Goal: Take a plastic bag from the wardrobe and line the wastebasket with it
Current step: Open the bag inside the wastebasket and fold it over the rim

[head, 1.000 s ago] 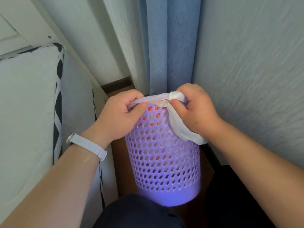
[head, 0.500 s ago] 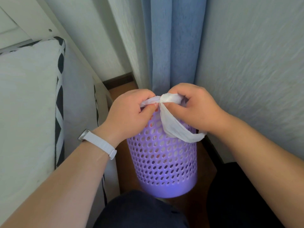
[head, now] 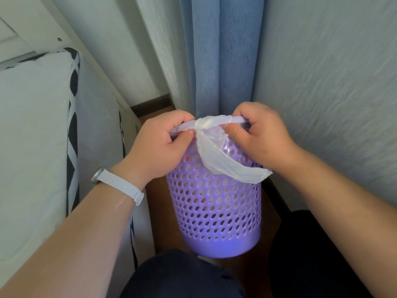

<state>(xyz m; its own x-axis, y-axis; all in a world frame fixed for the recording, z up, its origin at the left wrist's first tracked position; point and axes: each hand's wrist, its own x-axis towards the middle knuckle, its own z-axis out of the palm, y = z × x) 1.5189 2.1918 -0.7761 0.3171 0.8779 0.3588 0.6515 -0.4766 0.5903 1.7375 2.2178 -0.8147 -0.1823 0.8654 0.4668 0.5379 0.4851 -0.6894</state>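
Head view: both hands pinch the plastic bag (head: 223,162) at the near rim of the purple wastebasket (head: 214,211). Left hand (head: 159,147) and right hand (head: 262,136) flank a bunched knot; the basket stands on the floor before a blue curtain (head: 221,50).

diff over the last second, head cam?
The left hand slid along the rim toward the right hand, so the stretch of plastic bag between them bunched up, then both eased apart slightly. Both keep their grip on bag and rim. The wastebasket stays upright by the curtain.
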